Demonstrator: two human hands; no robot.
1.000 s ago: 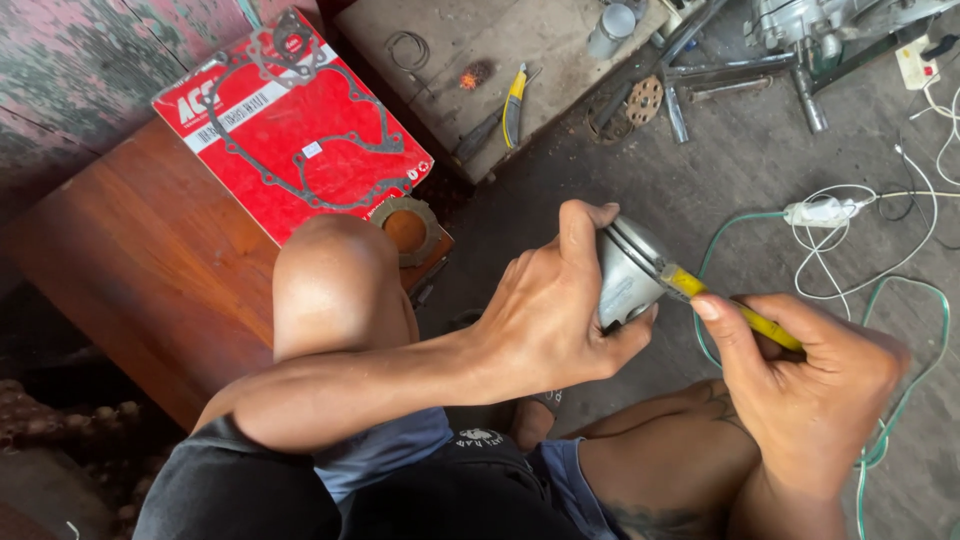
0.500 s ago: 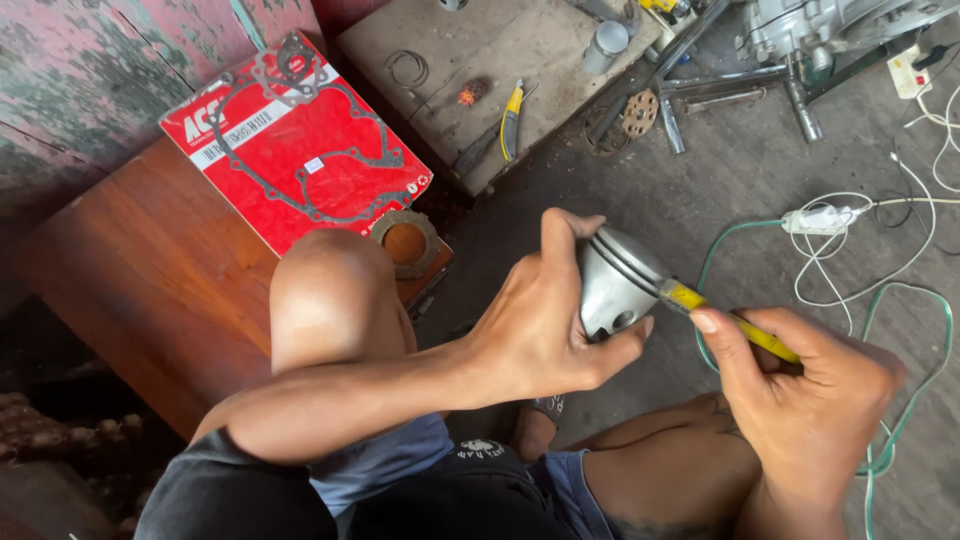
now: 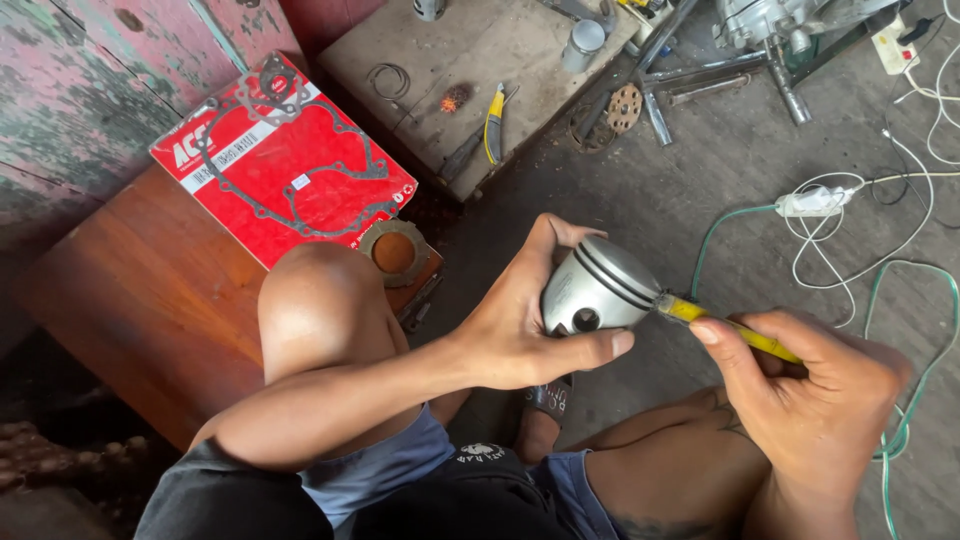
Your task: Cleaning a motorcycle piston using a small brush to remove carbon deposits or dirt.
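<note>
The left hand (image 3: pixel 520 330) grips a grey metal piston (image 3: pixel 598 285), thumb under its skirt and fingers curled round the far side. The piston lies tilted, its crown with the ring grooves turned toward the right and a round pin hole facing the camera. It is held in the air above the person's lap, between the two knees.

The right hand (image 3: pixel 810 390) is clenched round a yellow-handled tool (image 3: pixel 730 328), held like a pen. The tip of the tool touches the piston at its grooved rim; what kind of tip it has cannot be told.

To the left, a wooden counter (image 3: pixel 150 300) carries a red gasket pack (image 3: pixel 285 165) with a round friction plate (image 3: pixel 393 252) lying just beside its lower corner. The bare left knee (image 3: pixel 315 305) stands in front of that counter.

Further up, a flat board (image 3: pixel 480 50) on the floor bears pliers (image 3: pixel 494 122) with yellow grips, a wire ring and a small metal cylinder (image 3: pixel 583 44). Near it lie metal rods and a toothed disc (image 3: pixel 624 108). White and green cables (image 3: pixel 870 270) loop over the concrete floor (image 3: pixel 720 190) on the right, well apart from the piston.
</note>
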